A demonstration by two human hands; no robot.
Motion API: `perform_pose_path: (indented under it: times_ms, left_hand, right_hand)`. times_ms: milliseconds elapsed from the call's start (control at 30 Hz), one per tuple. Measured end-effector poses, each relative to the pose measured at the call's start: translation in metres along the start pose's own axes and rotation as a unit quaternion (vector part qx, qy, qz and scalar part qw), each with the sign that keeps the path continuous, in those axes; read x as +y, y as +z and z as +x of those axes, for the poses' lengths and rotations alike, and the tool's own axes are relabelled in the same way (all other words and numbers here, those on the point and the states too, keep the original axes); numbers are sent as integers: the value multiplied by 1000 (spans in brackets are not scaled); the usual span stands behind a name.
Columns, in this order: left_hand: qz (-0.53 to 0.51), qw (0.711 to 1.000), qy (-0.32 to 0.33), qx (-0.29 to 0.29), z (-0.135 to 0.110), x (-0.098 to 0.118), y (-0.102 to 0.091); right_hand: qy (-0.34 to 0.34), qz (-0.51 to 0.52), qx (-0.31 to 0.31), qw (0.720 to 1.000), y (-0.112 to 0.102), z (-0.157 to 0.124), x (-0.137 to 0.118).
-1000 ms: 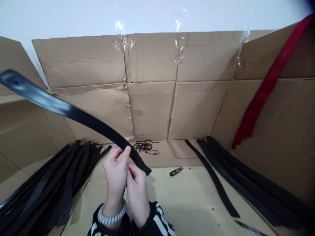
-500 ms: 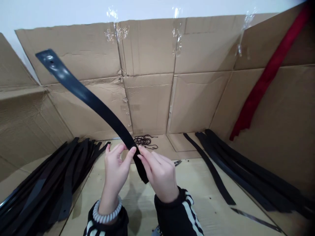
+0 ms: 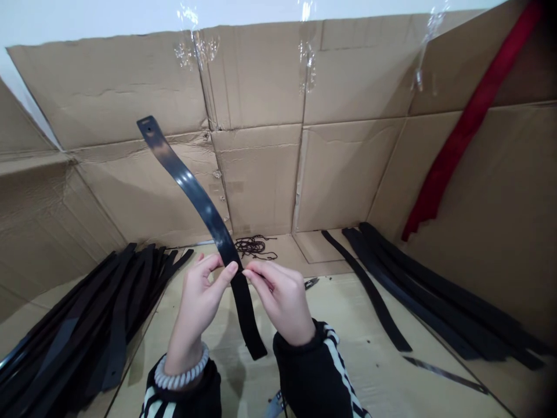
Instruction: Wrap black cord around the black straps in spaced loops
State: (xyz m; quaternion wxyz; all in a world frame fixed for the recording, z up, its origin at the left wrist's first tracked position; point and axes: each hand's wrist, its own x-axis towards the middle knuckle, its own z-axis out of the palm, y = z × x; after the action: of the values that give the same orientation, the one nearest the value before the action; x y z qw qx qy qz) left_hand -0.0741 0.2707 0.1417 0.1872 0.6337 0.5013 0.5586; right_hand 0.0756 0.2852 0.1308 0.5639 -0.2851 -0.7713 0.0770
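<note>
A glossy black strap is being held up above a cardboard-lined work surface, its punched end curving up toward the cardboard back wall and its square-cut end hanging free below the hands. It is being grasped a little above that lower end, between the left hand and the right hand. The fingers are curled inward, and the thumb and fingertips of each hand are being closed on the strap, though how firmly cannot be told.

A spiral hair tie is being worn on the left wrist, and striped black sleeves are being worn on both arms. A heap of black straps is being kept to the left, with a second group of black straps to the right. A tangled dark cord is lying just beyond the hands, beside small snips. A thin metal blade is lying at lower right, and a red fabric strip is hanging on the right wall.

The smooth, springy strap could be slipping from a loose pinch, with its free end then whipping into the cord or snips.
</note>
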Motion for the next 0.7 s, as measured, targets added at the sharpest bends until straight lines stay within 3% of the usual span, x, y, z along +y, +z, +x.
perform_pose_path:
  times_ms: [233, 367, 533, 700]
  left_hand:
    - [2, 1000, 1, -9, 2, 0, -2]
    - [-33, 999, -12, -38, 2, -1, -4]
    - [-127, 986, -37, -98, 1, -3, -11]
    - [-228, 964, -65, -122, 1, -7, -9]
  right_hand:
    - [13, -5, -30, 999, -3, 0, 1]
    - [76, 76, -43, 993, -1, 1, 8]
    - [215, 246, -92, 941, 0, 3, 13]
    - [231, 319, -131, 910, -2, 5, 14]
